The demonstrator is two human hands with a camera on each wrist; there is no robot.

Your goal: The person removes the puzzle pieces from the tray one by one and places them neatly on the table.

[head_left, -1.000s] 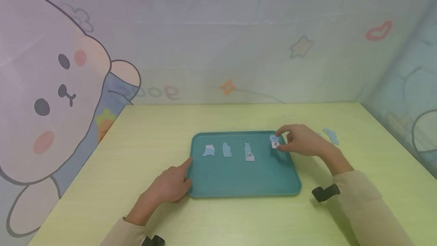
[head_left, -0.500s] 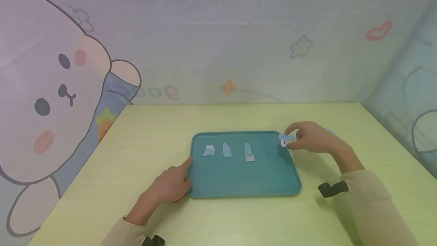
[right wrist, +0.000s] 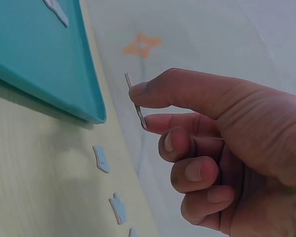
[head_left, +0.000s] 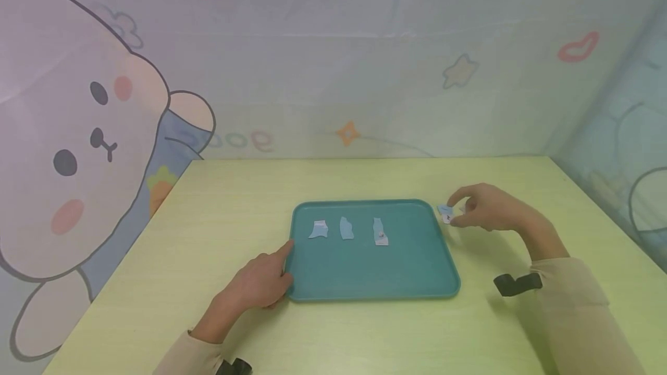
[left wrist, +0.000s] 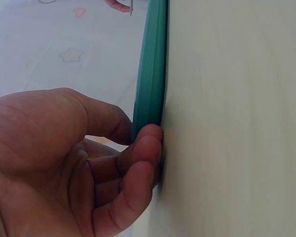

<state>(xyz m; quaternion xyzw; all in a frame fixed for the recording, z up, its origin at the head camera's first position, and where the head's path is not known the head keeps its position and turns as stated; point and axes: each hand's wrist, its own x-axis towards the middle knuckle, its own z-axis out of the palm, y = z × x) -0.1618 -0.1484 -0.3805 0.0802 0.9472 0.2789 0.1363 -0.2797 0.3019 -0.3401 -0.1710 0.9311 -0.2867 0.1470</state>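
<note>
Three irregular pale-blue pieces (head_left: 346, 228) lay apart in a row on the far half of the teal tray (head_left: 365, 274). We found the left hand (head_left: 260, 281) gripping the tray's left edge between thumb and curled fingers, and the right hand (head_left: 492, 208) pinching one flat blue-and-white piece (head_left: 445, 213) between thumb and finger, raised above the bench (head_left: 365, 334) just beyond the tray's right rim. We recorded, from the right wrist view, further small pieces (right wrist: 101, 159) on the bench.
</note>
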